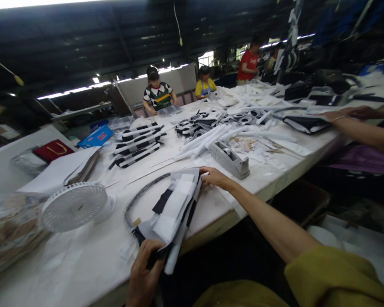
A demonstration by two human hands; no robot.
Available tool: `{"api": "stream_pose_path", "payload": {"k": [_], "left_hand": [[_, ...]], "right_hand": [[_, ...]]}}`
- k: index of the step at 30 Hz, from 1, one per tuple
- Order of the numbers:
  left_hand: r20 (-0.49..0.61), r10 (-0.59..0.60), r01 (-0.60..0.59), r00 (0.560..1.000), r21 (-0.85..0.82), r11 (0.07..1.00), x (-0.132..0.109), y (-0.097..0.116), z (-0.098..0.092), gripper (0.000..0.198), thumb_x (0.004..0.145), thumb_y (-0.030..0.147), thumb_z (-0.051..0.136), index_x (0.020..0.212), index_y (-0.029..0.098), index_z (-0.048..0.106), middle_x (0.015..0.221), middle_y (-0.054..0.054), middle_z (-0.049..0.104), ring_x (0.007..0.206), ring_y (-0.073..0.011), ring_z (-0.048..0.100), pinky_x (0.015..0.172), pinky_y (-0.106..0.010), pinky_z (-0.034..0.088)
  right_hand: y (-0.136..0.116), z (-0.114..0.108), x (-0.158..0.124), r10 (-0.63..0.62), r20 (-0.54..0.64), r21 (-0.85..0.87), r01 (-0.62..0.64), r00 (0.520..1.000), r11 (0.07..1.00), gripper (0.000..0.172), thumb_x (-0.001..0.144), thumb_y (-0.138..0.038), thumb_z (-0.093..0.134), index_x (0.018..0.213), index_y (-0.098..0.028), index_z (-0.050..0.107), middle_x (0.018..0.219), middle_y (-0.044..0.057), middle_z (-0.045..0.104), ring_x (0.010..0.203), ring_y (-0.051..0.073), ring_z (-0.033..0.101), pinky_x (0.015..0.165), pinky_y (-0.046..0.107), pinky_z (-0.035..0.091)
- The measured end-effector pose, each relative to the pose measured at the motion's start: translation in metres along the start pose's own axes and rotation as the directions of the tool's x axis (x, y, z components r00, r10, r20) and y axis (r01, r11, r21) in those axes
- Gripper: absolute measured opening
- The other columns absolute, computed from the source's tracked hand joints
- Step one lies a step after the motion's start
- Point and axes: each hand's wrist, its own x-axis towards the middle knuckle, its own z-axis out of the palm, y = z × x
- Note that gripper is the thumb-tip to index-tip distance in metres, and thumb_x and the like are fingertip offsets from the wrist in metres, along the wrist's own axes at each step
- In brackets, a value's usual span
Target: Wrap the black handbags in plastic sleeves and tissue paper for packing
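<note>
A dark bag (162, 201) partly covered in white paper lies near the table's front edge. Its long looped handle (131, 200), which looks wrapped, arches toward the fan. My left hand (147, 264) is closed on the near corner of the bag, the thumb on top. At the far corner, my right hand (213, 177) grips the edge with bent fingers. A white wrapped strip (176, 251) runs along the bag's right side and sticks out past the near end. Just beyond my right hand stands a grey tape dispenser (230, 160).
A white fan (75, 207) stands on the left of the table (112, 264). Dark-and-white wrapped pieces (137, 145) lie stacked beyond it. White strips (208, 140) and paper scraps (249, 145) cover the middle. A co-worker's arm (365, 132) reaches in from the right.
</note>
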Motion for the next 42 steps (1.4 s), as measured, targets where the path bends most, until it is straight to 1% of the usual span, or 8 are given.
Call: {"api": "stream_pose_path", "payload": {"k": [4,12,20,24,29,34,38,42], "left_hand": [[-0.041,-0.029,0.030,0.999,0.014,0.999,-0.003,-0.005,0.001,0.005,0.082,0.024,0.062,0.087,0.023,0.064,0.086,-0.003,0.067,0.081,-0.0194,0.065,0.076,-0.030,0.055],[0.005,-0.126,0.126,0.992,-0.043,0.991,0.006,0.000,-0.005,0.016,0.077,0.012,0.055,0.086,0.021,0.064,0.087,-0.003,0.067,0.084,-0.0179,0.064,0.080,-0.031,0.052],[0.116,-0.184,0.202,0.976,-0.161,0.966,0.013,-0.008,-0.009,0.007,0.077,0.013,0.060,0.081,0.018,0.064,0.084,-0.003,0.066,0.081,-0.0160,0.062,0.077,-0.029,0.049],[0.099,-0.169,0.182,0.981,-0.142,0.973,0.011,-0.009,-0.009,0.007,0.079,0.013,0.059,0.083,0.018,0.062,0.085,-0.003,0.065,0.083,-0.0164,0.062,0.078,-0.029,0.049],[0.072,-0.183,0.185,0.980,-0.013,0.983,0.000,0.009,-0.017,0.020,0.079,0.012,0.057,0.097,0.020,0.060,0.103,-0.006,0.066,0.103,-0.0211,0.062,0.094,-0.038,0.048],[-0.073,-0.207,0.219,0.976,0.240,0.946,-0.024,0.022,-0.004,0.043,0.076,0.020,0.070,0.115,0.022,0.052,0.123,-0.010,0.062,0.128,-0.0309,0.051,0.112,-0.058,0.033],[-0.180,-0.123,0.179,0.976,0.339,0.924,-0.033,0.002,0.005,0.032,0.083,0.015,0.061,0.113,0.023,0.051,0.115,-0.008,0.066,0.121,-0.0278,0.058,0.111,-0.058,0.036],[-0.233,-0.097,0.181,0.968,0.375,0.909,-0.032,-0.028,-0.016,0.030,0.084,0.013,0.056,0.112,0.023,0.052,0.117,-0.009,0.066,0.116,-0.0262,0.061,0.105,-0.052,0.047]], "right_hand": [[0.007,-0.005,-0.004,-0.069,0.124,0.009,0.068,0.990,0.998,0.044,0.065,-0.009,0.066,0.108,-0.014,0.069,0.099,0.004,0.071,0.075,0.012,0.064,0.065,0.020,0.051],[0.034,-0.009,-0.003,-0.072,0.178,-0.052,0.083,0.981,0.995,0.043,0.058,-0.035,0.086,0.086,-0.020,0.057,0.062,-0.006,0.062,0.057,0.013,0.059,0.056,0.024,0.047],[0.052,-0.005,-0.003,-0.145,-0.058,0.086,0.149,0.988,0.985,0.050,0.056,-0.047,0.088,0.085,-0.022,0.055,0.072,-0.004,0.064,0.063,0.016,0.065,0.065,0.030,0.057],[0.049,-0.007,-0.002,-0.131,-0.029,0.086,0.133,0.991,0.987,0.053,0.053,-0.047,0.090,0.085,-0.021,0.057,0.074,-0.003,0.066,0.063,0.016,0.065,0.064,0.030,0.058],[0.040,-0.004,-0.009,-0.126,-0.031,-0.021,0.125,0.992,0.992,0.054,0.054,-0.050,0.089,0.087,-0.019,0.060,0.065,-0.003,0.064,0.056,0.014,0.061,0.058,0.028,0.054],[0.036,-0.003,-0.014,-0.123,0.039,-0.076,0.126,0.992,0.989,0.053,0.055,-0.052,0.088,0.087,-0.018,0.063,0.065,-0.001,0.067,0.058,0.017,0.063,0.060,0.030,0.054],[0.037,-0.006,-0.017,-0.058,0.110,-0.066,0.066,0.992,0.996,0.051,0.054,-0.048,0.089,0.087,-0.017,0.067,0.075,0.003,0.071,0.067,0.019,0.067,0.068,0.033,0.056],[0.044,-0.015,-0.023,0.026,0.122,0.050,-0.032,0.992,0.998,0.047,0.060,-0.048,0.086,0.090,-0.015,0.071,0.089,0.009,0.073,0.073,0.020,0.069,0.068,0.032,0.057]]}}
